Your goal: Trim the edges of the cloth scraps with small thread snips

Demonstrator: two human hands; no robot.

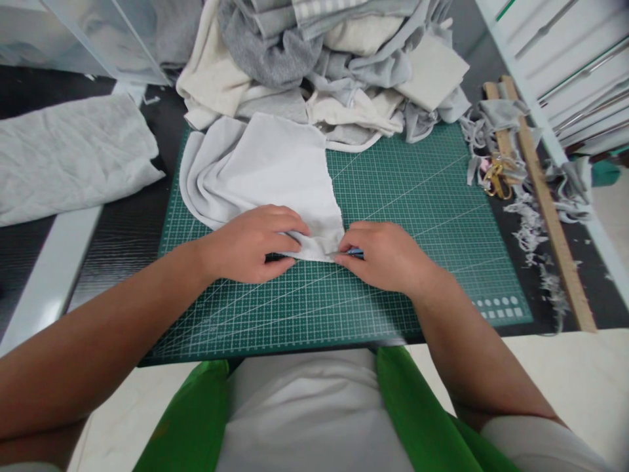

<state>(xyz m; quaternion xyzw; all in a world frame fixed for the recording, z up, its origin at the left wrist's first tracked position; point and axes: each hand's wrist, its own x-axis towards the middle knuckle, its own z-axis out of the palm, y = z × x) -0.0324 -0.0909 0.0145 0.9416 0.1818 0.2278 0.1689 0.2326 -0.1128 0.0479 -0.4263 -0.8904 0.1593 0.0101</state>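
Observation:
A light grey cloth (282, 160) lies on the green cutting mat (393, 203), its left part in soft folds and its right edge slightly ragged. My left hand (260, 242) grips the cloth's near edge between thumb and fingers. Beside the cloth's near right corner, my right hand (381, 252) is closed around a small tool with a blue part (354, 252). A thin tip of that tool meets the cloth edge; the rest is hidden in the fingers.
A heap of grey and cream fabric (275, 59) fills the back. Another grey cloth (73, 154) lies left. At right are wooden strips (555, 210), gold-handled scissors (498, 181) and fabric scraps (528, 229). A clear plastic bin (93, 39) stands back left.

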